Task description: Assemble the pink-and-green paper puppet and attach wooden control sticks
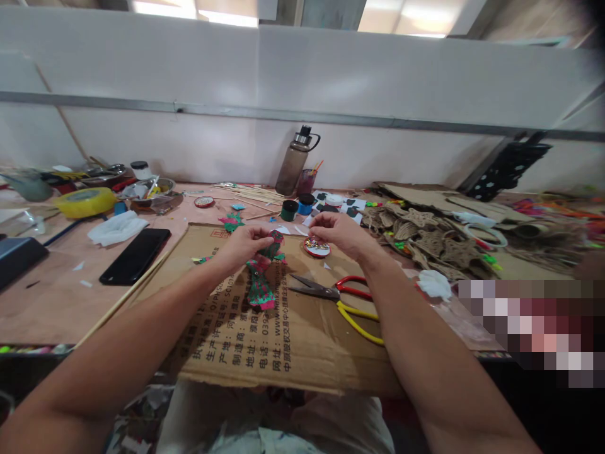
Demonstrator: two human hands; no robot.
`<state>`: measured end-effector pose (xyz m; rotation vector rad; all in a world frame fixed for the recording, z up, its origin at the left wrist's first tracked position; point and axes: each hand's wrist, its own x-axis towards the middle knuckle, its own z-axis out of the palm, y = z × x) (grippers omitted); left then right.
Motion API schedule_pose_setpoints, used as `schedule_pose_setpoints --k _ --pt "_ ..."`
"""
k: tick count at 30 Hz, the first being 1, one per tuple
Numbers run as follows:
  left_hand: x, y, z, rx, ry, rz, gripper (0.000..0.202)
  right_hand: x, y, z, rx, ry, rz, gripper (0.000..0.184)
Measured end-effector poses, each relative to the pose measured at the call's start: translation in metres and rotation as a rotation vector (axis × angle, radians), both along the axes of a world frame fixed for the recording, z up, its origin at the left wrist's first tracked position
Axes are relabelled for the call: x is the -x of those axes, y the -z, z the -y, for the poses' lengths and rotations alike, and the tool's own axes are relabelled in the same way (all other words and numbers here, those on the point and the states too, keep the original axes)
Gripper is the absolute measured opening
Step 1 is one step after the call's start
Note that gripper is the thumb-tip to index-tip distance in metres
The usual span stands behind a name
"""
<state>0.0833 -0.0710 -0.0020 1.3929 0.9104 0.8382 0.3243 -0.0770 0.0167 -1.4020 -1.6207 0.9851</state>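
Nearest to me, a printed cardboard sheet [283, 340] overhangs the table edge; I judge it serves as a pad that spares the table [51, 302] beneath. On it lie the scissors [331, 291], blades closed and pointing left, red and yellow handles toward my right arm, probably so as to be easy to reach. Just beyond, my left hand [246, 243] is closed in a pinch on the upper end of a green-and-pink strip [259, 280]. The strip hangs crumpled from that grip, its lower end resting on the cardboard, which takes its weight. My right hand [338, 233] is near the left one, fingertips drawn together close to the strip's top; whether anything lies between them I cannot tell. Directly under it sits a small round red dish [316, 248] of bright bits, placed for short reaches. Farther left lies a black phone [135, 255], well apart; farther back, a water bottle [293, 162] stands upright by the wall.
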Motion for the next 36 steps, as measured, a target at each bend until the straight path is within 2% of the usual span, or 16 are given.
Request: schedule_pose_setpoints --k 4,6,9,13,17,23,31,36 --pt "0.0 0.0 -0.001 0.013 -0.02 -0.019 0.008 -0.012 0.0 -0.004 0.02 0.03 0.596 0.009" --pt "-0.001 -0.003 0.001 0.018 -0.037 -0.023 0.009 -0.014 0.0 -0.004 0.074 -0.017 0.724 0.013" --pt "-0.002 -0.007 0.004 0.035 -0.059 -0.03 0.008 -0.016 -0.001 -0.004 0.092 -0.016 0.767 0.02" --pt "-0.002 -0.01 0.006 0.058 -0.065 -0.056 0.008 -0.022 -0.001 -0.004 -0.029 0.124 0.883 0.021" --pt "-0.001 -0.008 0.004 0.042 -0.049 -0.07 0.01 -0.026 0.001 -0.007 0.015 0.156 1.021 0.022" --pt "0.0 -0.005 0.002 0.021 -0.032 -0.115 0.007 -0.021 0.007 -0.011 0.065 0.149 1.092 0.021" --pt "0.0 -0.003 0.0 0.014 -0.029 -0.1 0.011 -0.016 0.009 -0.01 0.086 0.138 1.094 0.013" --pt "0.0 -0.007 0.003 0.021 -0.041 -0.096 0.01 -0.021 0.004 -0.009 0.049 0.108 0.975 0.015"
